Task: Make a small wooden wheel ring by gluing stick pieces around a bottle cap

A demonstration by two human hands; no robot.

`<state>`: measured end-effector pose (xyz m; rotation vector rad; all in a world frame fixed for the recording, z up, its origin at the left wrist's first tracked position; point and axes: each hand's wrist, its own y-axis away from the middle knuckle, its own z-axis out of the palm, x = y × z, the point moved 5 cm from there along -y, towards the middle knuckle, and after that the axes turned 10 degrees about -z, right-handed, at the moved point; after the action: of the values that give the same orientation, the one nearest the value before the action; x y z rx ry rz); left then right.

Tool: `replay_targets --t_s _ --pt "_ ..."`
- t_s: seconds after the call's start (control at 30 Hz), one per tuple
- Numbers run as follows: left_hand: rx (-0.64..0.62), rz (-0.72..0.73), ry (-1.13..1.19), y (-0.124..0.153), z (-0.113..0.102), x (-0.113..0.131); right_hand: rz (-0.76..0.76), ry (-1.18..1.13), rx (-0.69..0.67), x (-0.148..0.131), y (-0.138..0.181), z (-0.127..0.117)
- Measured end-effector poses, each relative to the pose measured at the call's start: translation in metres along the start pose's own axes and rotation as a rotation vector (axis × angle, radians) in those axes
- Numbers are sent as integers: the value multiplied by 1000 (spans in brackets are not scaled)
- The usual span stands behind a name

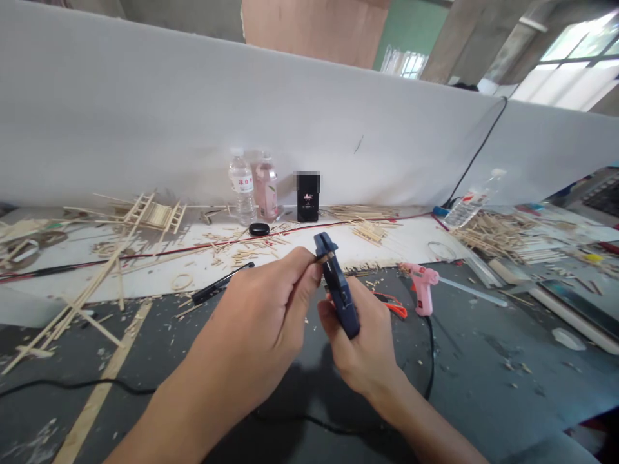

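Observation:
In the middle of the head view my right hand (370, 335) is wrapped round a dark blue hand cutter (344, 299), its head pointing up and away from me. My left hand (261, 309) is closed in a pinch on a thin wooden stick (327, 257), of which a short end shows at the cutter's jaws. Most of the stick is hidden by the fingers. Beyond my right hand lies an orange and black tool (397, 309), partly covered. To its right stands a pink glue gun (423, 287) with a clear glue stick in its back.
A small stick-built model (155, 212) and long sticks (91, 296) lie at left. A black pen-like object (222, 283) is nearer. Bottles (242, 187) and a black box (308, 200) stand by the partition. Piled sticks (498, 235) and a phone (575, 309) are at right; a cable (430, 361) crosses the table.

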<state>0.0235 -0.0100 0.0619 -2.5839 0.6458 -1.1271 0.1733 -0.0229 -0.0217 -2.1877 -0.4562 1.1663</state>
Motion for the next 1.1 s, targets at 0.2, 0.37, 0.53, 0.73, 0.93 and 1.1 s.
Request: replay_targets --t_s 0.2,0.37,0.53,0.73,0.93,1.1 --pt "84 32 -4 -6 9 -4 2 117 -2 4 -2 -5" --pt "123 33 7 -10 19 -11 2 198 -28 9 -6 -8" --pt "129 -10 17 -13 24 -21 -2 276 -43 13 -9 -9" --pt "190 -12 -20 -17 25 -25 26 230 -95 13 -12 -6" --pt "227 4 -56 -15 23 -23 22 171 -104 11 -11 -4" --pt "233 18 -73 -15 23 -21 12 178 -99 13 -11 -4"
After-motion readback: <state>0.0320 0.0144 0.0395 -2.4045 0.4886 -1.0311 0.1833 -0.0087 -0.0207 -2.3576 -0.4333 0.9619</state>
